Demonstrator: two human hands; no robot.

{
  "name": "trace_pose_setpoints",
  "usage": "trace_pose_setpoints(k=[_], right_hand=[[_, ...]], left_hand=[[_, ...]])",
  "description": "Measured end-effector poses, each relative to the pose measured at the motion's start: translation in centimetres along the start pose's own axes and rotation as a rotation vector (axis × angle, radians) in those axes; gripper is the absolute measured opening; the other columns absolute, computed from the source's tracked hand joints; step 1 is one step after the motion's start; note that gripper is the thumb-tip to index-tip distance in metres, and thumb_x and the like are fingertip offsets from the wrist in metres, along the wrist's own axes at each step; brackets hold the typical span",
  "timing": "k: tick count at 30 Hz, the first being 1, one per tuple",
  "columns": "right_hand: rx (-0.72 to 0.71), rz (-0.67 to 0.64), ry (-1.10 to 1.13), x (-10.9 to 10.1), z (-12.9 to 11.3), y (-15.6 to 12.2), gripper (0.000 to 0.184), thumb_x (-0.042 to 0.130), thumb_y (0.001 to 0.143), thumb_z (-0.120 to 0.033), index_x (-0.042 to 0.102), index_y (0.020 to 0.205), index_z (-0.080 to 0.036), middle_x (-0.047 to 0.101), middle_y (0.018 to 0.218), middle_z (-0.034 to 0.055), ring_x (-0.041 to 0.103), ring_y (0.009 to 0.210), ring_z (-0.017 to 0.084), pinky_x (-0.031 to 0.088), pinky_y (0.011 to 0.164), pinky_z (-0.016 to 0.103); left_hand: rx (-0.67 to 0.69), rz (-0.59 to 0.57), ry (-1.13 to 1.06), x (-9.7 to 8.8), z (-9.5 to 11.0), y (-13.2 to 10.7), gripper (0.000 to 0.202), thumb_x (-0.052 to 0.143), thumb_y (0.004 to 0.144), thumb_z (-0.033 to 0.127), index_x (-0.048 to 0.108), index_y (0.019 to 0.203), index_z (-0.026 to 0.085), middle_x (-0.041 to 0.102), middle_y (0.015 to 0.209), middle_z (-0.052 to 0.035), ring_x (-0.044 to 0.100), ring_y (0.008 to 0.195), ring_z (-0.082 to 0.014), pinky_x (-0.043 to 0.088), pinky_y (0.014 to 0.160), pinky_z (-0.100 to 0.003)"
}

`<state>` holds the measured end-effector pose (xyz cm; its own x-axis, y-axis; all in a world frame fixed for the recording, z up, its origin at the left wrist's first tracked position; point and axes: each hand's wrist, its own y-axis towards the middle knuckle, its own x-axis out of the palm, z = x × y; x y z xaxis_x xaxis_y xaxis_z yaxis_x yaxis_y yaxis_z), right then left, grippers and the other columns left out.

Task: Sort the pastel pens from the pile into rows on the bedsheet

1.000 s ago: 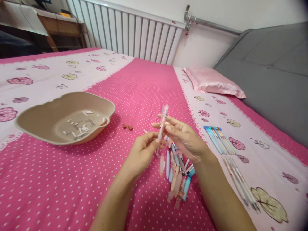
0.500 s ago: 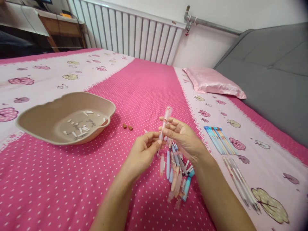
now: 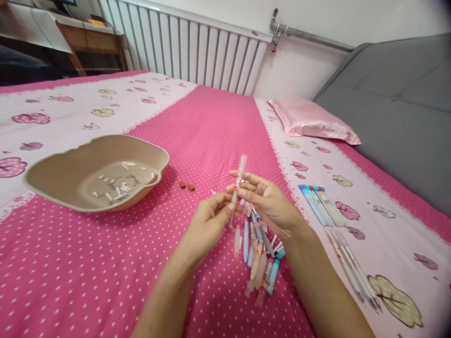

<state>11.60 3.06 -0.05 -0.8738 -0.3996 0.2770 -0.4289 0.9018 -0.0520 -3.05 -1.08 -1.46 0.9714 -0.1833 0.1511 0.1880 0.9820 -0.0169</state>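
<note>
A translucent pink pen [image 3: 241, 169] with small red marks stands nearly upright between my hands. My left hand [image 3: 215, 217] pinches its lower part, and my right hand [image 3: 264, 199] grips it higher up between thumb and fingers. Whether it is a whole pen or only a barrel, I cannot tell. Right below my hands lies a loose pile of pen parts [image 3: 259, 263], pink, lilac, peach and blue, partly hidden by my right hand and forearm.
Left stands a beige basin [image 3: 70, 180] holding small white pieces. Two brown bits [image 3: 186, 186] lie beside it. To the right are a row of blue pens [image 3: 322, 205] and several clear pens [image 3: 354, 270]. A pink pillow [image 3: 313, 119] rests by the grey headboard [image 3: 391, 94].
The pink pen has turned slightly and its top end has shifted a little left. My right fingers moved slightly left with it. Everything else stays put.
</note>
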Motion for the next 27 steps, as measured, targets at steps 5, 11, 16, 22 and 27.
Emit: trace_pose_setpoints(k=[5, 11, 16, 22, 27], right_hand=[[-0.011, 0.106, 0.005, 0.07, 0.15, 0.17, 0.053, 0.085, 0.060, -0.023, 0.060, 0.108, -0.020, 0.067, 0.083, 0.0003, 0.063, 0.076, 0.013, 0.052, 0.064, 0.023], [-0.023, 0.059, 0.009, -0.04, -0.03, 0.04, 0.050, 0.081, 0.067, -0.025, 0.060, 0.112, -0.021, 0.069, 0.095, 0.0033, 0.063, 0.082, 0.015, 0.053, 0.068, 0.026], [-0.011, -0.042, 0.010, -0.28, -0.14, -0.11, 0.041, 0.070, 0.079, -0.027, 0.060, 0.118, -0.023, 0.070, 0.103, 0.0054, 0.064, 0.089, 0.015, 0.052, 0.074, 0.027], [-0.038, -0.016, -0.020, -0.32, 0.15, 0.12, 0.037, 0.074, 0.076, -0.026, 0.064, 0.111, -0.022, 0.072, 0.092, 0.0029, 0.066, 0.080, 0.013, 0.052, 0.077, 0.027], [-0.052, 0.060, -0.057, -0.13, 0.06, 0.18, 0.044, 0.080, 0.067, -0.029, 0.066, 0.107, -0.019, 0.073, 0.084, 0.0035, 0.067, 0.074, 0.014, 0.053, 0.075, 0.029]], left_hand=[[0.022, -0.001, -0.032, 0.06, -0.10, 0.01, 0.011, 0.058, 0.082, 0.021, 0.064, 0.087, 0.013, 0.064, 0.076, -0.0027, 0.057, 0.073, -0.0134, 0.043, 0.070, -0.026], [0.015, -0.005, -0.036, 0.01, -0.13, 0.08, 0.013, 0.059, 0.081, 0.021, 0.065, 0.090, 0.014, 0.067, 0.081, -0.0042, 0.060, 0.078, -0.0156, 0.045, 0.076, -0.028], [-0.010, 0.000, -0.028, 0.06, 0.16, 0.08, 0.014, 0.054, 0.083, 0.018, 0.067, 0.086, 0.014, 0.069, 0.085, -0.0057, 0.062, 0.084, -0.0171, 0.046, 0.080, -0.030], [-0.017, 0.021, -0.027, 0.19, 0.24, 0.03, 0.015, 0.052, 0.083, 0.016, 0.067, 0.079, 0.014, 0.070, 0.084, -0.0054, 0.063, 0.083, -0.0168, 0.047, 0.080, -0.029], [-0.005, 0.016, -0.020, 0.19, 0.27, 0.11, 0.016, 0.052, 0.082, 0.015, 0.067, 0.076, 0.014, 0.070, 0.082, -0.0045, 0.062, 0.079, -0.0153, 0.047, 0.080, -0.029]])
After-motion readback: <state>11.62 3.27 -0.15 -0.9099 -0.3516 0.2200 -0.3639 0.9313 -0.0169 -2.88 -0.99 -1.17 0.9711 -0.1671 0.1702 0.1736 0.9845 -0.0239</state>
